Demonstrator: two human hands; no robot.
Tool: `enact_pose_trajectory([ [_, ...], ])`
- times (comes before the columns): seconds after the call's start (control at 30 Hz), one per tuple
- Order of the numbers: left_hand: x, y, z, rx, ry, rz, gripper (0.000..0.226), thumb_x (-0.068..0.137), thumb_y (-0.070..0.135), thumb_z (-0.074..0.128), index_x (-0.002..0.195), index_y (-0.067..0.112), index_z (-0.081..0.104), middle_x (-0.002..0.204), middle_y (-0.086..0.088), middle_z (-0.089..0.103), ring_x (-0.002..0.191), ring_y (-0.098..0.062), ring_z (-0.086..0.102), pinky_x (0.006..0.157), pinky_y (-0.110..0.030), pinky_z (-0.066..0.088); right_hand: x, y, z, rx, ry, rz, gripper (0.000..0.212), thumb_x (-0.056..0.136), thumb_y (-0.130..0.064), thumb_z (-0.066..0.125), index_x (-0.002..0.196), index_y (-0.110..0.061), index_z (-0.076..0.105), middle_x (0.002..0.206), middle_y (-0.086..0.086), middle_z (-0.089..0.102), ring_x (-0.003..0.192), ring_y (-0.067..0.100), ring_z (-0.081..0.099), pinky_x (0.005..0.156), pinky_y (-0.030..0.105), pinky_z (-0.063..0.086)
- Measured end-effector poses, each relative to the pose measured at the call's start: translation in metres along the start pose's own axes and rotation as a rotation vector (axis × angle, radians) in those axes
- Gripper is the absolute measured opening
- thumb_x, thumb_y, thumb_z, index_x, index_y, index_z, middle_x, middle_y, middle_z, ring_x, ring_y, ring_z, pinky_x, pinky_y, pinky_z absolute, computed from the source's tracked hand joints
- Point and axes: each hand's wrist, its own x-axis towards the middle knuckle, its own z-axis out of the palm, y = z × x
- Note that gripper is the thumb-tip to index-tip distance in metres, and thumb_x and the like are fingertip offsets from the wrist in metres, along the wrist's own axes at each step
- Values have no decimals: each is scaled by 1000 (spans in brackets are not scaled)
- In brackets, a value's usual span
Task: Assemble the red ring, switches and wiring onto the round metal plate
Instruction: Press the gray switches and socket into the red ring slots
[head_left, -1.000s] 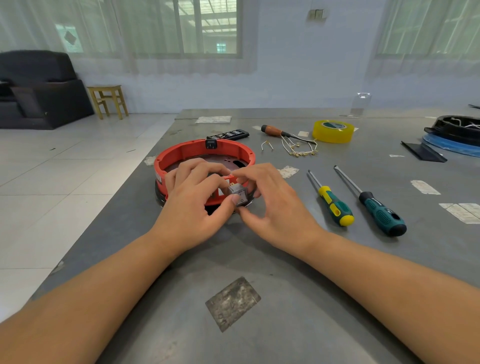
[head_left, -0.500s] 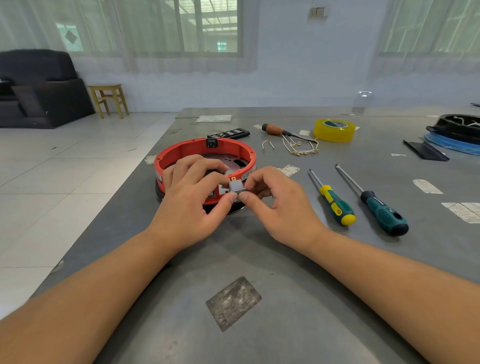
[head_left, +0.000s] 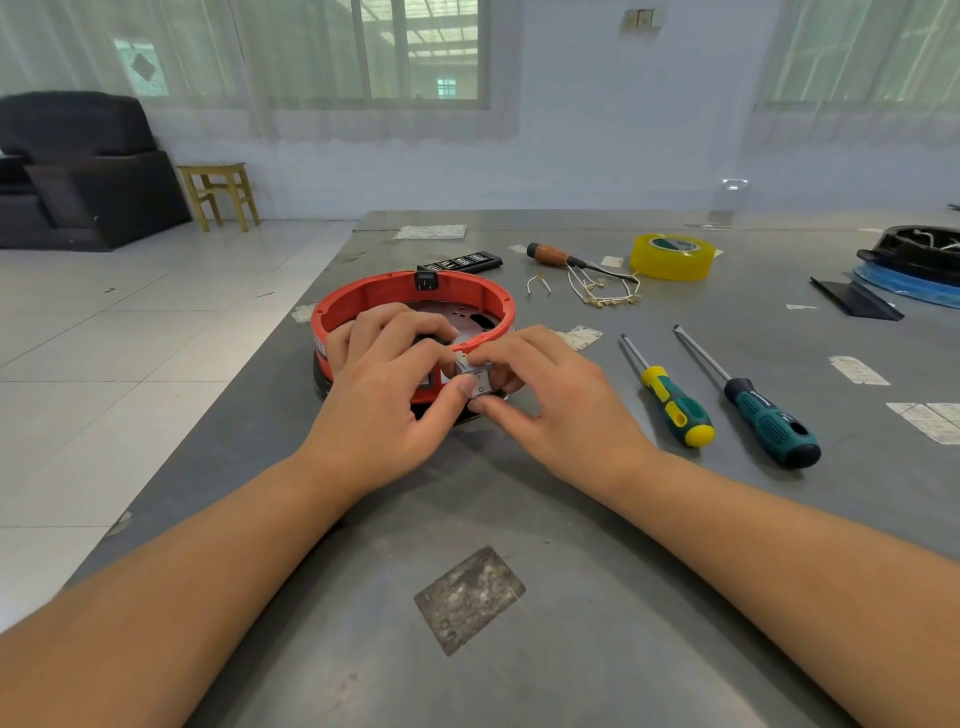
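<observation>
1. Red ring (head_left: 415, 291) is sitting on the round metal plate (head_left: 467, 319) at the centre of the frame, on the grey table (head_left: 519, 493).
2. Both hands are pinching a small grey switch (head_left: 477, 378) at the ring's near wall: left hand (head_left: 379, 405) with fingers curled over the rim, right hand (head_left: 550, 405) gripping from the right.
3. Judged best: the person should be squaring the switch to its opening, which is hidden, and pressing evenly.
4. Wiring (head_left: 597, 291) is lying at upper right, untouched.

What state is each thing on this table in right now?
Red ring: seated on plate, left fingers hooked over its near wall.
Switch: pinched by both hands at ring's near wall.
Left hand: gripping.
Right hand: pinching.
Screwdrivers: lying unused.
Wires: loose.
</observation>
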Motion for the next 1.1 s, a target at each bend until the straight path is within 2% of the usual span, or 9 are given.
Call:
enact_pose_trajectory([
  [0.13,0,-1,-1,-18,-3,-11,31,96,43,57,94,18,75,121,7,67,128,-22,48,104,-38,25,2,2,0,-60,-7,-27,34,93,-25,74,125,-19,66,118,-9,62,100,-9,47,86,26,55],
  [0.3,3,-15,-8,-2,70,-136,30,100,40,46,102,24,72,122,10,65,127,-17,48,103,-38,25,2,4,1,-44,-7,5,34,91,-26,75,124,-19,67,110,-19,54,95,-5,52,86,23,54],
  [0.37,4,-23,-9,9,37,-228,32,99,38,42,109,26,70,121,11,66,126,-14,50,107,-39,24,2,5,2,-48,-18,6,35,92,-26,75,125,-20,67,110,-17,56,96,-6,50,87,17,51],
  [0.43,4,-28,-8,-2,-38,-276,34,98,38,40,112,29,70,115,13,68,122,-10,54,112,-41,24,3,6,4,-57,-26,4,35,93,-26,74,127,-20,67,115,-10,63,97,-6,51,87,17,51],
  [0.57,4,-29,-6,-42,-92,-240,33,95,37,43,110,30,72,107,17,67,114,-5,54,110,-34,21,4,7,9,-42,-22,-18,33,93,-21,73,126,-16,67,117,-3,65,100,4,59,88,27,55],
  [0.9,5,-27,-2,-69,-81,-236,34,92,40,43,107,28,71,103,14,66,110,-5,50,106,-29,20,7,9,13,-119,-58,-31,32,97,-17,67,129,-13,64,122,1,64,106,11,60,88,27,54],
  [1.03,4,-27,-1,-88,-75,-227,35,92,41,42,106,28,71,103,14,65,109,-4,48,106,-31,23,7,7,14,-137,-66,-14,31,96,-17,66,127,-13,63,118,1,63,102,13,61,86,28,54],
  [1.1,4,-28,-2,-93,-75,-227,36,91,43,41,106,28,70,103,14,65,111,-5,49,107,-32,24,7,7,14,-142,-77,8,32,97,-18,66,127,-14,61,117,-2,63,98,9,58,84,26,52],
])
